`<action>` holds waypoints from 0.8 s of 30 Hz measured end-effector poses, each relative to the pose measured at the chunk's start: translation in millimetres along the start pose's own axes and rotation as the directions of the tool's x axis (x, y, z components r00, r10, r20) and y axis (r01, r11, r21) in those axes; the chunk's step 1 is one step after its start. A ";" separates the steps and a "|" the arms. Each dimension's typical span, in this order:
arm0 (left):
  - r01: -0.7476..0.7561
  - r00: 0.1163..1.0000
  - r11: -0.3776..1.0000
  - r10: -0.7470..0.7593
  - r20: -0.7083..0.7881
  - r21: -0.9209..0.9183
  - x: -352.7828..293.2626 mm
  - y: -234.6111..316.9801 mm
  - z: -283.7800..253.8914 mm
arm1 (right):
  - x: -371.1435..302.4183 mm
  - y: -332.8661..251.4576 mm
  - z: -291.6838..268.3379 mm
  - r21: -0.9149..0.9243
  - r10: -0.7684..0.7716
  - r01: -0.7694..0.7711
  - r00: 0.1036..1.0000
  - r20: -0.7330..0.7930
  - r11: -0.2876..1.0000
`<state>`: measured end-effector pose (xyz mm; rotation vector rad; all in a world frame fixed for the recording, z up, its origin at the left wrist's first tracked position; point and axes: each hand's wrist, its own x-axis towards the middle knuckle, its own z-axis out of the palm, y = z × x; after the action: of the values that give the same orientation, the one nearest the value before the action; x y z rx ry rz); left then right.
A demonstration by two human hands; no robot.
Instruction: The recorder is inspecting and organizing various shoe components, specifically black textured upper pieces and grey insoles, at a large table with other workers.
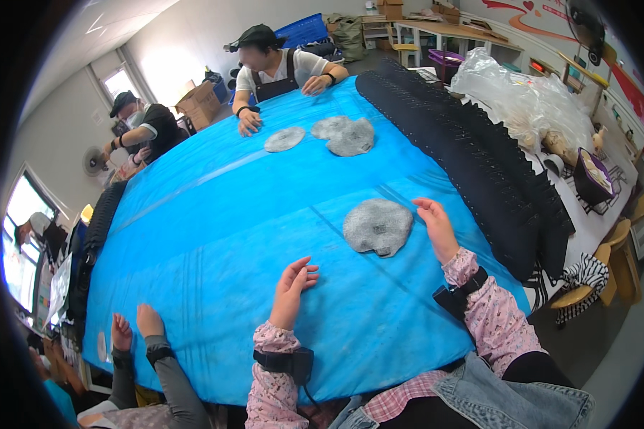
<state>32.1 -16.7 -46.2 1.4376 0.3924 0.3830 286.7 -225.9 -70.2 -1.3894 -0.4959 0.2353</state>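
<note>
A round, flat grey piece of fabric (pixel 373 219) lies on the blue table cover (pixel 215 286), with a darker patch at its middle and a notched lower edge. My right hand (pixel 436 225) hovers just right of it, fingers loosely bent and apart, holding nothing. Left of and nearer than the fabric, my left hand (pixel 292 289) is half curled with its fingers apart and nothing in it. Both my forearms wear pink patterned sleeves and black straps. Farther across lie another grey round piece (pixel 285 139) and overlapping grey pieces (pixel 350 137).
Long black fabric strips with a jagged edge (pixel 472 164) line the right side. Beyond them, a side table holds clear plastic bags (pixel 522 100) and a dark basket (pixel 594 176). Co-workers sit across (pixel 279 75), at far left (pixel 150 125) and beside me, their hands (pixel 150 322) near the left edge.
</note>
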 end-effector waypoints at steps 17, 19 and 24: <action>-0.028 1.000 1.000 0.028 0.011 -0.015 3.0 -4.1 0.1 | 1.6 1.8 -5.2 -0.021 -0.007 0.006 0.999 -0.034 1.000; -0.019 1.000 1.000 0.019 0.014 -0.008 0.6 -2.6 -2.6 | 1.4 3.9 -1.4 -0.031 -0.002 0.000 0.999 -0.043 1.000; -0.043 0.998 0.999 0.044 0.038 -0.022 3.2 -7.7 -2.4 | -1.6 -0.5 -4.8 0.033 -0.016 0.017 1.000 -0.024 0.999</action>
<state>33.9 -13.8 -54.2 1.4323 0.3252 0.3930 287.5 -231.0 -70.5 -1.3538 -0.4817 0.2122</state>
